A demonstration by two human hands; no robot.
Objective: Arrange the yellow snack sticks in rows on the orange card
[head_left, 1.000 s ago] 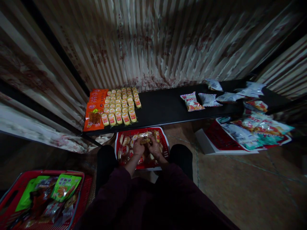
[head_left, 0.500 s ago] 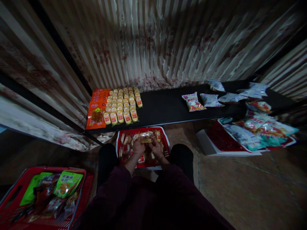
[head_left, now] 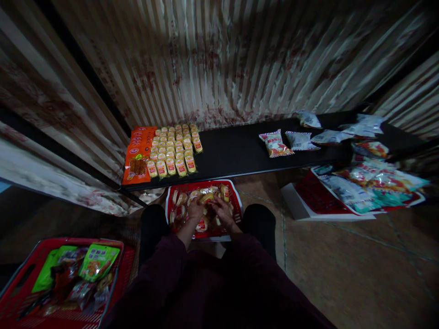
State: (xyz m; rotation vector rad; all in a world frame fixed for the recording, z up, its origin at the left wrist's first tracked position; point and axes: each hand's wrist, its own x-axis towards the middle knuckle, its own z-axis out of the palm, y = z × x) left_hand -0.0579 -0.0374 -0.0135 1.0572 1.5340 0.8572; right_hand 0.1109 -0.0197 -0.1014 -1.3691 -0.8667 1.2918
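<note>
My left hand (head_left: 195,209) and my right hand (head_left: 222,212) are over a red basket (head_left: 238,201) of small wrapped cakes between my knees. Between them is a yellow wrapped cake (head_left: 206,198), gripped by the fingers of my left hand. My right hand's fingers reach its other end; whether they grip it is too small to tell. Another wrapped cake (head_left: 224,193) leans at the basket's back right. On the black shelf (head_left: 226,157) beyond, rows of yellow wrapped cakes (head_left: 170,166) lie beside orange packets (head_left: 137,167).
White and red snack bags (head_left: 277,144) are spread over the shelf's right part. A second red basket (head_left: 310,194), heaped with bags, stands on the floor at right. At lower left is a red basket (head_left: 17,301) with green packets (head_left: 99,262). Striped curtain (head_left: 212,68) hangs behind.
The yellow cake between my hands has turned and now lies more slanted. My hands have shifted slightly, staying over the basket. The cakes and bags on the shelf look unchanged.
</note>
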